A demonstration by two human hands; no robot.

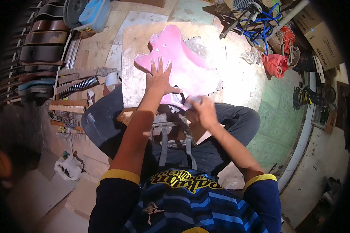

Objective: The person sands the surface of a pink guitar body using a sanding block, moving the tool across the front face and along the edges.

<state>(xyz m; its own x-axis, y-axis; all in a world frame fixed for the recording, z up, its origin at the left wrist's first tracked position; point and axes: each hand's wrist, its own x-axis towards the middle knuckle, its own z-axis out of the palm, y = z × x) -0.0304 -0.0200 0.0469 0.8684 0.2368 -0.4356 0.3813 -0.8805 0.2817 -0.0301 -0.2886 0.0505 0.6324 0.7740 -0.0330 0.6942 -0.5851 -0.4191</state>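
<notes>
A pink electric guitar body (198, 75) lies flat on a pale wooden board (130, 40) in front of my crossed legs. Several small holes show in its far left part, and a dark-edged cutout is at its near end. My left hand (158, 79) presses on the guitar body with its fingers spread. At the near right edge, beside the cutout, is my right hand (205, 112), smeared by motion. Its fingers are closed around a small greyish piece, too blurred to name.
Curved dark pieces (42, 54) stand racked at the left, near a blue plastic container (93, 17). A metal coil (78, 86) and wooden strips lie by my left knee. Blue cable (256, 29), a red bag (275, 65) and a cardboard box (322, 44) crowd the far right.
</notes>
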